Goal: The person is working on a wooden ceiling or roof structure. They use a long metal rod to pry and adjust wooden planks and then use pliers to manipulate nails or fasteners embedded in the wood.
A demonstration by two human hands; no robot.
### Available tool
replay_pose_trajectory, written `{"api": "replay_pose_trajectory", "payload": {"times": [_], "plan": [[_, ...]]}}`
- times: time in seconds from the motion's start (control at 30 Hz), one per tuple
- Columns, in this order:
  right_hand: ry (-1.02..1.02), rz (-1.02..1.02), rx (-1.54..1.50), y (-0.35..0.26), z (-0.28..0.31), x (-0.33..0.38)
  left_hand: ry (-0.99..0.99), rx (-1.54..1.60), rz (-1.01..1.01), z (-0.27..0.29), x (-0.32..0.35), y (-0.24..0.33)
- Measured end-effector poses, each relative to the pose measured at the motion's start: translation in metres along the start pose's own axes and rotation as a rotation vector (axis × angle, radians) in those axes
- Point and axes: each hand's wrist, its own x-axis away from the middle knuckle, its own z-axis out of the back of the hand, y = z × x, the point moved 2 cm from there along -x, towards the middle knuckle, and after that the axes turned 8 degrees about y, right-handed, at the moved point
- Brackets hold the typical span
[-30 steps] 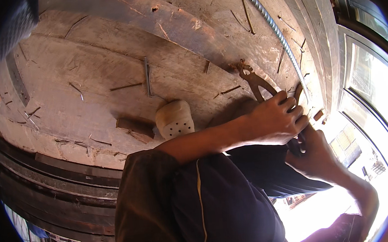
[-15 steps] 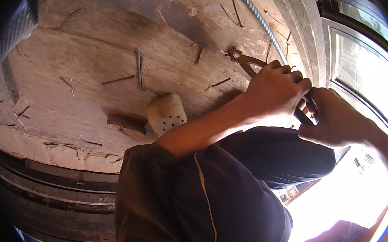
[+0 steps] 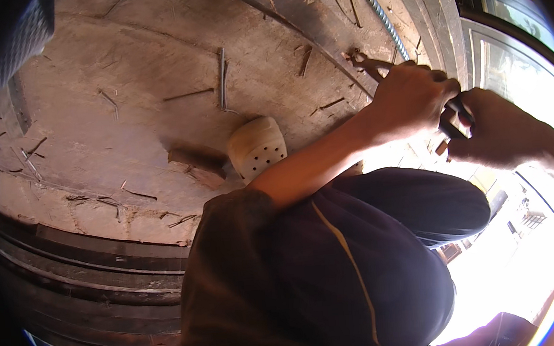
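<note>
Building site, likely; rough dusty concrete floor (image 3: 95,141) littered with cut wire scraps (image 3: 188,94) and short rods; ribbed steel rebar (image 3: 378,15) far right; window frames (image 3: 511,34) at right edge.

Pincers (image 3: 372,65) in left hand (image 3: 413,99); right hand (image 3: 499,132) just right; shoe (image 3: 257,147) left.

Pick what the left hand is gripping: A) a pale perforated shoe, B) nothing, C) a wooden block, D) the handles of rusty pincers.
D: the left hand is closed around the handles of the pincers, whose rusty head sticks out beyond the fingers beside the ribbed steel bar.
</note>
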Motion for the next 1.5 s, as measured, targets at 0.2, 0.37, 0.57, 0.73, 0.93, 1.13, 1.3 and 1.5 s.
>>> {"api": "replay_pose_trajectory", "payload": {"times": [0.2,0.37,0.57,0.73,0.93,1.13,1.3,1.5], "plan": [[0.091,0.019,0.009,0.005,-0.012,-0.017,-0.044,-0.140,0.000,0.011,0.007,-0.010],[0.190,-0.067,-0.132,0.031,-0.041,0.016,-0.128,-0.171,-0.152,-0.024,0.011,0.010],[0.513,0.160,-0.035,0.039,-0.058,0.008,-0.155,-0.223,-0.018,-0.015,0.009,0.003],[0.497,0.166,-0.134,0.028,-0.067,0.005,-0.229,-0.350,-0.121,-0.011,0.016,-0.003],[0.235,-0.017,-0.043,0.018,-0.046,0.016,-0.270,-0.190,-0.102,-0.014,0.010,0.006],[0.177,-0.086,0.150,-0.011,-0.014,0.018,-0.152,-0.086,-0.031,0.007,0.007,-0.004],[0.068,-0.260,0.221,-0.027,0.000,0.023,-0.075,0.092,0.014,0.007,0.000,0.002],[0.279,-0.098,0.132,-0.010,-0.016,0.019,-0.025,-0.020,-0.069,0.014,0.006,-0.004]]}}
